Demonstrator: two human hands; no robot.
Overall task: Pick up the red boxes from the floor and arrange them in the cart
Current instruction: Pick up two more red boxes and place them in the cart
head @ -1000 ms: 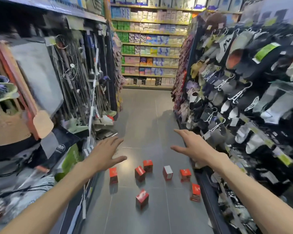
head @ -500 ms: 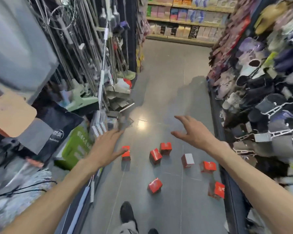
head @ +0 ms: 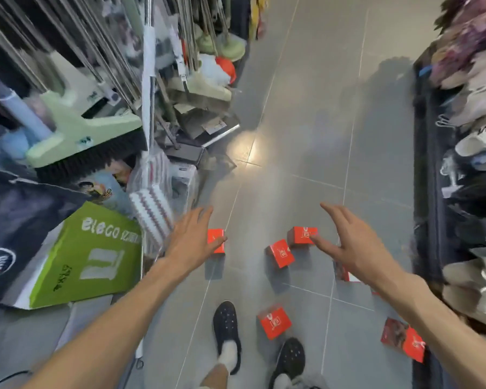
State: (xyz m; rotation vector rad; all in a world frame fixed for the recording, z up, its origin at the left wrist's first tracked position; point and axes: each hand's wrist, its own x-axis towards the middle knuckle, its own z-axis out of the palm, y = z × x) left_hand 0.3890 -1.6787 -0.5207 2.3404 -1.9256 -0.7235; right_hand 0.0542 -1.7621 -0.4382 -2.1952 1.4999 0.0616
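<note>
Several small red boxes lie scattered on the grey tiled floor of a shop aisle. My left hand (head: 192,240) is spread open above one red box (head: 217,239), partly covering it. My right hand (head: 348,245) is open too, its thumb over another red box (head: 302,235). A third box (head: 280,253) sits between the hands. A further box (head: 274,321) lies by my feet, and one (head: 404,339) lies near the right shelf base. One more box (head: 341,272) is mostly hidden under my right wrist. No cart is in view.
Brooms and mops (head: 84,136) hang and stand on the left shelf, with a green carton (head: 87,256) at its foot. Slippers and socks (head: 474,164) fill the right rack. My black shoes (head: 226,335) stand on the floor (head: 306,136) between the boxes.
The view has tilted down toward the floor and moved closer to the boxes. Both hands have dropped lower over them, and my feet have come into view.
</note>
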